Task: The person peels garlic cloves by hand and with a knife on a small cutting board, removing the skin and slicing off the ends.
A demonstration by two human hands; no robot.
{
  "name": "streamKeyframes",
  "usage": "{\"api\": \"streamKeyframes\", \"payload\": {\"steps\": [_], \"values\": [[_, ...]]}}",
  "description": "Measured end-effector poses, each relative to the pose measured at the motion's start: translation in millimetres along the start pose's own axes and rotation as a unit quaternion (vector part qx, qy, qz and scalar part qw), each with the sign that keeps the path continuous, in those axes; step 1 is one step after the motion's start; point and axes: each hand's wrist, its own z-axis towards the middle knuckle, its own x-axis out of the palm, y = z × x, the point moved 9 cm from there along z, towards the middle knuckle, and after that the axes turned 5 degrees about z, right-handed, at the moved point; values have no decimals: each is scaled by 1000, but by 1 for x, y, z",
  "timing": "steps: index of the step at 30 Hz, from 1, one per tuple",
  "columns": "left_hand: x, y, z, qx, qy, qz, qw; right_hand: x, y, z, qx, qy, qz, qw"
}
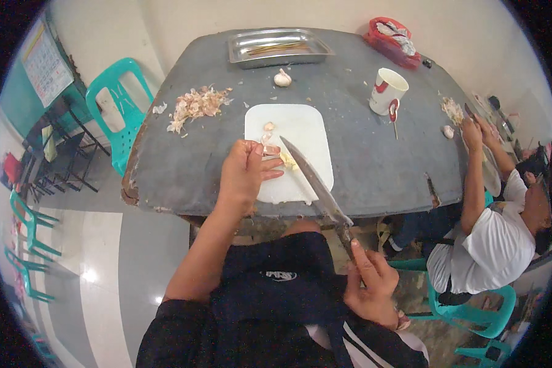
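My right hand [372,285] grips the dark handle of a kitchen knife [313,181]. Its long blade slants up and left over a white cutting board [303,124]. Above the board's left part is my left hand [246,172], two fingers stretched toward the blade. Its thumb and forefinger are close to a pinkish garlic piece; whether they pinch it is unclear. Pale yellow chopped garlic [289,161] lies beside the blade, partly behind it. An unpeeled-looking garlic clove [269,125] rests higher on the board. Beyond the board sits a whole garlic bulb [283,78].
Garlic skins [198,106] are heaped at left on the grey table [202,161]. A metal tray [280,59] holding thin sticks stands at the back. A paper cup [386,94] and red plastic bag [393,43] are at right. Another person [487,244] works at the right edge.
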Motion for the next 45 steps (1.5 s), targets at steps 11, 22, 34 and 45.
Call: {"api": "streamKeyframes", "payload": {"steps": [11, 22, 34, 45], "values": [[1, -5, -3, -17, 68, -7, 998, -13, -15, 14, 22, -56, 22, 998], [-30, -34, 9, 62, 37, 175, 982, 22, -63, 4, 295, -5, 430, 853], [-133, -83, 130, 201, -184, 599, 753, 45, -66, 16, 272, 22, 635, 722], [-101, -81, 117, 129, -123, 731, 659, 52, -68, 19, 240, 60, 712, 657]]}}
